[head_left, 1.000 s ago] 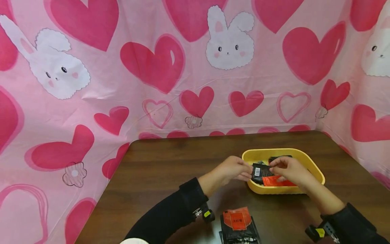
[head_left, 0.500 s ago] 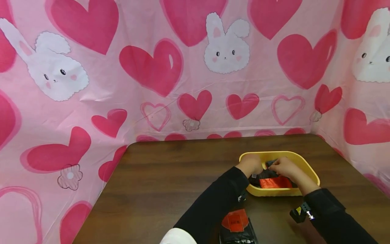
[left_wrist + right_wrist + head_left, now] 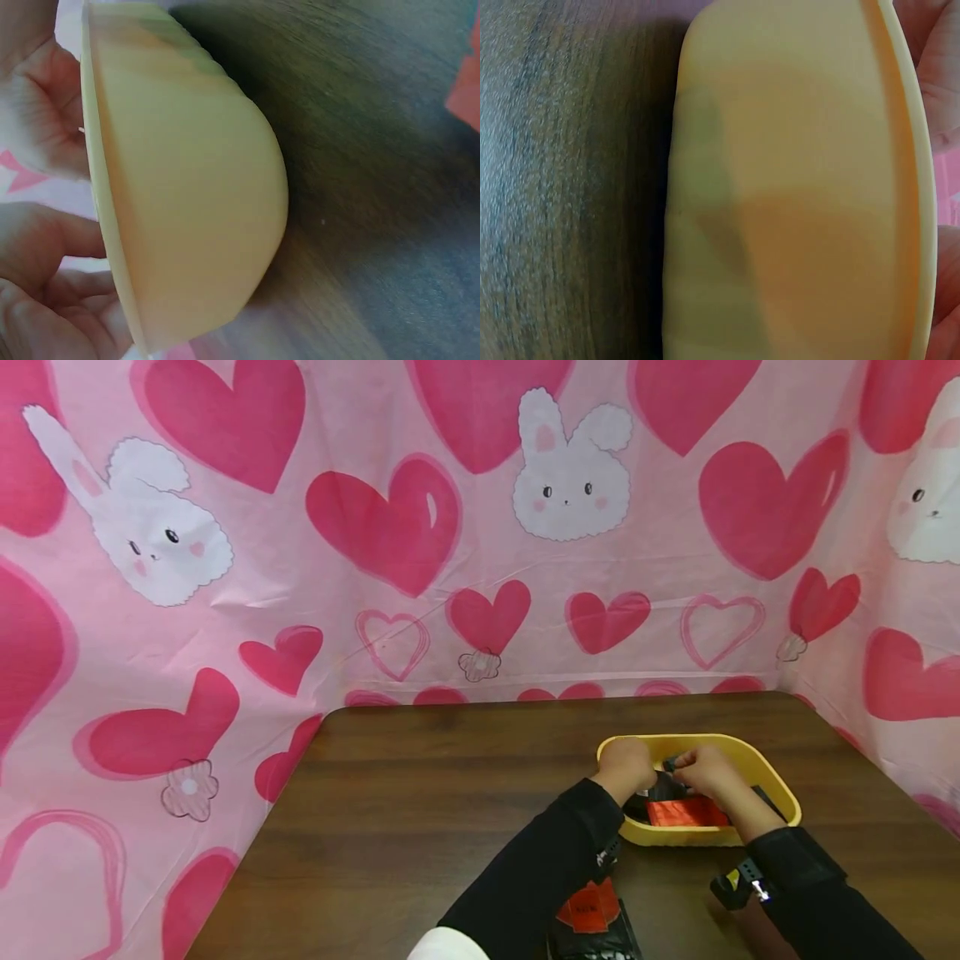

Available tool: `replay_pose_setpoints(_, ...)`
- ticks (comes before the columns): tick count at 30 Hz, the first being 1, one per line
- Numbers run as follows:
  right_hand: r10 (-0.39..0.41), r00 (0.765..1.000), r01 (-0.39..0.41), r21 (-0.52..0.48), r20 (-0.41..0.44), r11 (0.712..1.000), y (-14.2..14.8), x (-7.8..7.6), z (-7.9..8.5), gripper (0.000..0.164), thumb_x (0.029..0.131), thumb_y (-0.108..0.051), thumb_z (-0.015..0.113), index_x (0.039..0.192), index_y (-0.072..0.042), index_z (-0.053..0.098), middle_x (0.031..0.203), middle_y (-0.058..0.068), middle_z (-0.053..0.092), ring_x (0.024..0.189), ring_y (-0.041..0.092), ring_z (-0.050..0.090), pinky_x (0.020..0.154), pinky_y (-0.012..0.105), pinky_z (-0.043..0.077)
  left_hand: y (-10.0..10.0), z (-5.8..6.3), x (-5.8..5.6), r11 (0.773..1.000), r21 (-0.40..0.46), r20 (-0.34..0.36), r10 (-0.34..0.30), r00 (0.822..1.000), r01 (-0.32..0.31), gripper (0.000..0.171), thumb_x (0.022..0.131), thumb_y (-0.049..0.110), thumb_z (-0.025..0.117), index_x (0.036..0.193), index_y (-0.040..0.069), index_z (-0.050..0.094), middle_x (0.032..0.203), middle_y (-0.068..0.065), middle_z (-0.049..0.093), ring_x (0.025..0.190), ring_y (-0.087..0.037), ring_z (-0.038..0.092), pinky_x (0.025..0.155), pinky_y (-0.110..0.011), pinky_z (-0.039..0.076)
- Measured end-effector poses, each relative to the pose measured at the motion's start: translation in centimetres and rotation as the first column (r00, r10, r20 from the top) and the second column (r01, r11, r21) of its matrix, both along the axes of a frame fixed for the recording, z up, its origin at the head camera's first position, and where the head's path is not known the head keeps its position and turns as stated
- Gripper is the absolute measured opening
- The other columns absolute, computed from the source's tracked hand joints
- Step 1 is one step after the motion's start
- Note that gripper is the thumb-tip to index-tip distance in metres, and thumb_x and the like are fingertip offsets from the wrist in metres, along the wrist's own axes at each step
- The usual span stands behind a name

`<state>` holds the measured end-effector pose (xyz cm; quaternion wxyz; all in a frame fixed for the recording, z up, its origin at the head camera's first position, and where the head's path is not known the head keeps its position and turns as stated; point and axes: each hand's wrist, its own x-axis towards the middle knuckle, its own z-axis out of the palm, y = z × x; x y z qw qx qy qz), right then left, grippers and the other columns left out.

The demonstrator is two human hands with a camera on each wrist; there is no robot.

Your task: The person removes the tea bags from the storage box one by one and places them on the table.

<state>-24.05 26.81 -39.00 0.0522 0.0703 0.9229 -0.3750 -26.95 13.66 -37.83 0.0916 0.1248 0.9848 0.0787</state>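
Observation:
A yellow bin (image 3: 678,836) holds black packets (image 3: 663,789) and a red packet (image 3: 686,812). My left hand (image 3: 628,767) reaches over its left rim, with the fingers hidden inside from the head view. In the left wrist view, thumb and fingers of the left hand (image 3: 52,300) show behind the bin wall (image 3: 187,187), bent, whatever they touch hidden. My right hand (image 3: 708,774) dips in from the right, its fingertips at a dark packet; whether it pinches the packet is unclear. The right wrist view shows mostly bin wall (image 3: 802,180), with part of the right hand (image 3: 946,292) behind.
In front of the bin, a stack of black packets (image 3: 596,941) with a red-labelled packet (image 3: 588,908) on top lies on the brown wooden table (image 3: 420,810), partly behind my left sleeve. A pink cloth with hearts and rabbits (image 3: 480,552) hangs behind the table.
My left hand has moved right and down, from the bin's left rim into the bin. The right hand stays in the bin, its forearm shifted slightly left. The packets inside have shifted.

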Motion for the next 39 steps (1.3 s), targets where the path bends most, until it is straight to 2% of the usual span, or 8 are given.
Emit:
replay_pose_setpoints(4, -0.021, 1.0, 0.021, -0.006, -0.015, 1.0, 0.3, 0.0, -0.2, 0.027, 0.078, 0.005, 0.059, 0.103, 0.017, 0.059, 0.101, 0.031, 0.056, 0.083, 0.032, 0.053, 0.066, 0.033, 0.049, -0.5, 0.0, -0.3, 0.972, 0.177, -0.061, 0.165, 0.984, -0.152, 0.02, 0.072, 0.032, 0.079, 0.076, 0.015, 0.069, 0.073, 0.004, 0.063, 0.063, -0.012, 0.059, 0.052, -0.023, 0.049)
replay_pose_setpoints(9, -0.05, 0.999, 0.049, -0.061, -0.02, 0.997, 0.7, 0.2, -0.4, 0.024, 0.08, 0.006, 0.052, 0.101, 0.017, 0.058, 0.093, 0.025, 0.054, 0.078, 0.03, 0.051, 0.06, 0.03, 0.046, -1.1, 0.4, 0.0, 0.868, 0.423, 0.016, 0.28, 0.96, -0.261, 0.017, 0.07, 0.023, 0.081, 0.071, 0.011, 0.069, 0.062, 0.003, 0.062, 0.056, -0.012, 0.06, 0.048, -0.022, 0.049)
replay_pose_setpoints(10, -0.053, 0.998, 0.05, -0.084, -0.027, 0.995, 0.8, 0.3, -0.3, 0.024, 0.081, 0.007, 0.05, 0.101, 0.017, 0.057, 0.09, 0.024, 0.054, 0.074, 0.027, 0.052, 0.058, 0.029, 0.046, -1.2, 0.4, 0.0, 0.836, 0.473, 0.041, 0.294, 0.955, -0.278, 0.016, 0.07, 0.021, 0.08, 0.069, 0.011, 0.069, 0.06, 0.003, 0.061, 0.053, -0.011, 0.06, 0.047, -0.022, 0.049)
replay_pose_setpoints(16, -0.052, 0.982, 0.024, -0.149, -0.183, 0.988, 1.0, 0.6, 1.3, 0.02, 0.087, 0.008, 0.047, 0.103, 0.019, 0.054, 0.089, 0.026, 0.057, 0.065, 0.021, 0.062, 0.059, 0.033, 0.057, -1.8, 1.7, 0.0, 0.543, 0.769, 0.198, 0.3, 0.933, -0.338, 0.015, 0.07, 0.001, 0.079, 0.063, 0.008, 0.068, 0.064, -0.003, 0.062, 0.043, -0.012, 0.061, 0.044, -0.026, 0.054)
replay_pose_setpoints(22, -0.048, 0.931, 0.015, -0.094, -0.362, 0.995, 0.4, 0.9, 3.3, 0.019, 0.089, 0.006, 0.055, 0.106, 0.013, 0.058, 0.093, 0.024, 0.062, 0.068, 0.015, 0.062, 0.059, 0.025, 0.055, -4.0, 3.6, 0.1, 0.409, 0.872, 0.206, 0.191, 0.96, -0.269, 0.016, 0.071, -0.005, 0.078, 0.068, 0.008, 0.069, 0.071, -0.004, 0.066, 0.05, -0.016, 0.066, 0.047, -0.026, 0.055)
replay_pose_setpoints(26, -0.006, 0.927, -0.032, -0.095, -0.375, 0.995, -0.6, 1.9, 4.5, 0.018, 0.09, 0.002, 0.058, 0.107, 0.009, 0.06, 0.097, 0.021, 0.064, 0.071, 0.012, 0.061, 0.063, 0.021, 0.054, -6.6, 4.3, 0.9, 0.317, 0.911, 0.245, 0.099, 0.964, -0.264, 0.014, 0.073, -0.007, 0.076, 0.072, 0.004, 0.067, 0.07, -0.004, 0.065, 0.058, -0.02, 0.068, 0.059, -0.035, 0.059)
replay_pose_setpoints(31, 0.08, 0.953, -0.131, -0.161, -0.293, 0.978, -2.4, 4.1, 4.6, 0.018, 0.089, 0.002, 0.059, 0.105, 0.009, 0.059, 0.091, 0.015, 0.063, 0.071, 0.018, 0.061, 0.065, 0.025, 0.056, -10.5, 3.3, 2.7, 0.29, 0.91, 0.32, -0.042, 0.947, -0.295, 0.011, 0.075, -0.009, 0.073, 0.078, -0.001, 0.065, 0.072, -0.008, 0.065, 0.056, -0.018, 0.065, 0.06, -0.036, 0.059)
replay_pose_setpoints(39, 0.207, 0.968, -0.241, -0.295, -0.142, 0.925, -5.3, 7.9, 2.4, 0.014, 0.086, 0.003, 0.062, 0.099, 0.006, 0.059, 0.082, 0.01, 0.059, 0.073, 0.018, 0.057, 0.064, 0.031, 0.057, -15.6, 0.5, 6.9, 0.393, 0.849, 0.465, -0.233, 0.854, -0.354, 0.014, 0.078, -0.008, 0.071, 0.077, 0.0, 0.059, 0.067, -0.009, 0.063, 0.049, -0.013, 0.06, 0.061, -0.039, 0.059)
